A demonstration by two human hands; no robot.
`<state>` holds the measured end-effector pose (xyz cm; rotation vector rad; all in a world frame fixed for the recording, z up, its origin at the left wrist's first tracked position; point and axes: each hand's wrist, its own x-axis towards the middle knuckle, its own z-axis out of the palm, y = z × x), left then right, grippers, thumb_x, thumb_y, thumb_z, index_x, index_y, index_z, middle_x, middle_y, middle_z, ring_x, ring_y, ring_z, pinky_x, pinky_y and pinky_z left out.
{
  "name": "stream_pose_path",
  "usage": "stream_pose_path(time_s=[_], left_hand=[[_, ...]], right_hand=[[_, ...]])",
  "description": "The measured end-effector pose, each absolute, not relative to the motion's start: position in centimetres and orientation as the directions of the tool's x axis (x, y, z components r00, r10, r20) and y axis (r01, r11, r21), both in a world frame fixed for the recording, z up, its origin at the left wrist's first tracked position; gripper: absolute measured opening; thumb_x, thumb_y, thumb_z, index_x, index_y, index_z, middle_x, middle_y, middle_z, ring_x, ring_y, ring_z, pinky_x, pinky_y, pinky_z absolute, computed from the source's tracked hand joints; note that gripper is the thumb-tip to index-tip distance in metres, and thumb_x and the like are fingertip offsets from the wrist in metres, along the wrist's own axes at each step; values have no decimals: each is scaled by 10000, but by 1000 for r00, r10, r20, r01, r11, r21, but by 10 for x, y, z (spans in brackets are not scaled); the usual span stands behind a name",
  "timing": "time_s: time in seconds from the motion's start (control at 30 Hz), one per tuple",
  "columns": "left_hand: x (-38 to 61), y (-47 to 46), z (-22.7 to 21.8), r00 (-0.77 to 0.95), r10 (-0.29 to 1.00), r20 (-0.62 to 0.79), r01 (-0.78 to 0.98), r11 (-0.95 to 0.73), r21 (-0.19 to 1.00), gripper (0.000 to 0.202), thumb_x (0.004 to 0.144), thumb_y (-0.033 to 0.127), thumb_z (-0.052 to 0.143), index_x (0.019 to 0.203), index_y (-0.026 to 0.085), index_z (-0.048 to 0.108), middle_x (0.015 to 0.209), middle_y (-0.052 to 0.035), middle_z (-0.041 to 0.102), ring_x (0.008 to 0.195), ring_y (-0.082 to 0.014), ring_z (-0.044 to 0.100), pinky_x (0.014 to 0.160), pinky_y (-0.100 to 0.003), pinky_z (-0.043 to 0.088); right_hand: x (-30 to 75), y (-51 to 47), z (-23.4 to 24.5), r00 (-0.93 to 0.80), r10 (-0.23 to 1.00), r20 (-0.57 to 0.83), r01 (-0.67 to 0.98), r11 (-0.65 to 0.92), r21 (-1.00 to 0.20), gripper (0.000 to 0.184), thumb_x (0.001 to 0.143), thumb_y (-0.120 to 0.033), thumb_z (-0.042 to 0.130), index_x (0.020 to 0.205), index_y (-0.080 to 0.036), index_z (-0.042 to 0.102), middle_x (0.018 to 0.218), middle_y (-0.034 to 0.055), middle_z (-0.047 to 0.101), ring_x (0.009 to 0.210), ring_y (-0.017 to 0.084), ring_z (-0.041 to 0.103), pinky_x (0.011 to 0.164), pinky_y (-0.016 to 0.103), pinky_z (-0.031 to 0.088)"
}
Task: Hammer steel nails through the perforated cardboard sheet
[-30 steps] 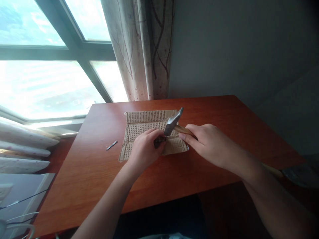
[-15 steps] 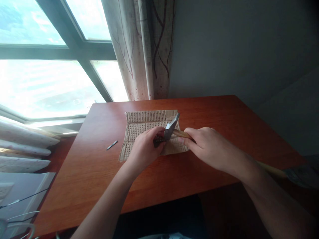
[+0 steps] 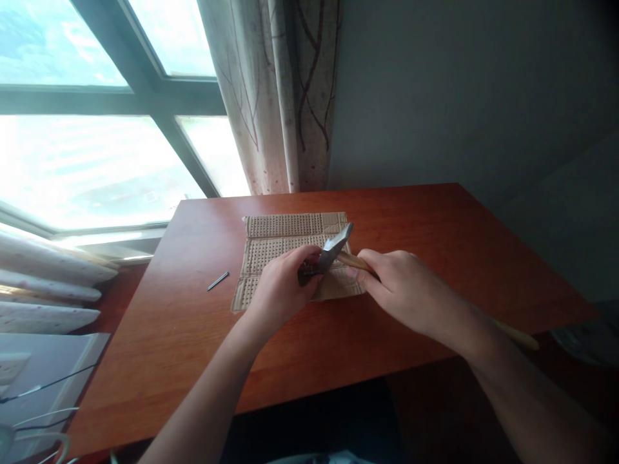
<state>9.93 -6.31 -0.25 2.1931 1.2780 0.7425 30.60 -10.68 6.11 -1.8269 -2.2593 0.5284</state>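
A hammer [image 3: 336,247] with a grey metal head and a wooden handle is tilted above a brown cardboard sheet [image 3: 271,254] full of small holes. My right hand [image 3: 399,277] is closed round the handle, near the head. The handle's far end emerges beyond my right forearm. My left hand [image 3: 285,277] has its fingers curled round the dark lower end of the hammer head; whether anything else is inside them is hidden. To the left of the cardboard lies a metal nail [image 3: 218,281], apart from both hands.
The red-brown wooden table [image 3: 159,335] carries these things. A bright window [image 3: 97,161] and a patterned curtain [image 3: 271,96] stand beyond it, with a grey wall [image 3: 435,96] at the right. Cables [image 3: 48,380] hang at the lower left.
The hammer head has tipped slightly to the right and down, and my right hand has dropped a little. My left hand, the cardboard and the nail stay nearly in place.
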Motion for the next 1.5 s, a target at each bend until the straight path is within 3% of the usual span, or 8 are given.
stream_pose_path(time_s=[0.17, 0.33, 0.53, 0.63, 0.7, 0.87, 1.13, 1.5], left_hand=[[99, -63, -3, 416, 887, 201, 595, -433, 677, 355, 772, 121, 678, 1112, 219, 649, 1017, -32, 757, 890, -204, 711, 775, -313, 544], [87, -66, 1, 364, 876, 316, 501, -470, 726, 311, 853, 179, 625, 1162, 214, 635, 1110, -49, 735, 959, -191, 698, 840, -324, 559], [31, -67, 2, 46, 916, 398, 625, -337, 704, 244, 880, 278, 633, 1113, 232, 690, 1065, -27, 740, 898, -172, 710, 790, -284, 558], [-8, -66, -10, -60, 918, 393, 770, -208, 603, 239, 876, 346, 619, 1071, 242, 710, 999, -21, 744, 854, -192, 716, 638, -259, 522], [-32, -66, -21, -94, 926, 367, 849, -118, 515, 264, 870, 388, 607, 1063, 241, 712, 954, -20, 742, 828, -202, 715, 671, -280, 523], [-68, -70, -41, -87, 971, 225, 962, 22, 273, 328, 888, 446, 538, 1077, 232, 700, 1010, -54, 734, 859, -237, 700, 739, -325, 511], [-42, -65, -39, 73, 995, 66, 997, -73, -3, 319, 951, 385, 445, 1095, 236, 687, 1097, -113, 710, 858, -276, 678, 601, -328, 390], [-29, -57, -36, 127, 992, -12, 981, -128, -144, 410, 984, 386, 361, 900, 197, 715, 927, -108, 693, 757, -244, 660, 522, -304, 277]], right_hand=[[309, -106, 56, -236, 971, -44, 881, 195, -430, 313, 992, -407, 468, 738, -227, 500, 641, -15, 604, 565, 141, 537, 549, 290, 232], [323, -98, 49, -111, 969, 219, 757, 225, -613, 298, 914, -392, 618, 695, -217, 515, 565, -39, 505, 514, 121, 456, 520, 284, 271], [339, -83, 38, 200, 921, 333, 256, 279, -926, 423, 911, -442, 638, 623, -223, 418, 513, -69, 344, 426, 79, 306, 407, 265, 206], [341, -79, 31, 252, 923, 290, 25, 293, -956, 436, 926, -457, 620, 618, -222, 419, 483, -86, 288, 373, 61, 242, 371, 261, 139], [341, -78, 29, 284, 908, 307, -35, 330, -943, 425, 920, -444, 635, 616, -220, 441, 476, -88, 285, 361, 57, 241, 366, 259, 135], [342, -83, 26, 331, 870, 365, -19, 393, -919, 446, 916, -429, 648, 588, -220, 429, 477, -80, 292, 367, 60, 266, 365, 262, 164], [339, -88, 21, 260, 893, 367, 8, 379, -926, 470, 927, -429, 632, 603, -219, 363, 494, -83, 288, 384, 55, 276, 369, 248, 173], [337, -87, 16, 267, 880, 393, 5, 407, -913, 451, 929, -396, 636, 617, -220, 363, 494, -86, 297, 386, 55, 275, 377, 241, 188]])
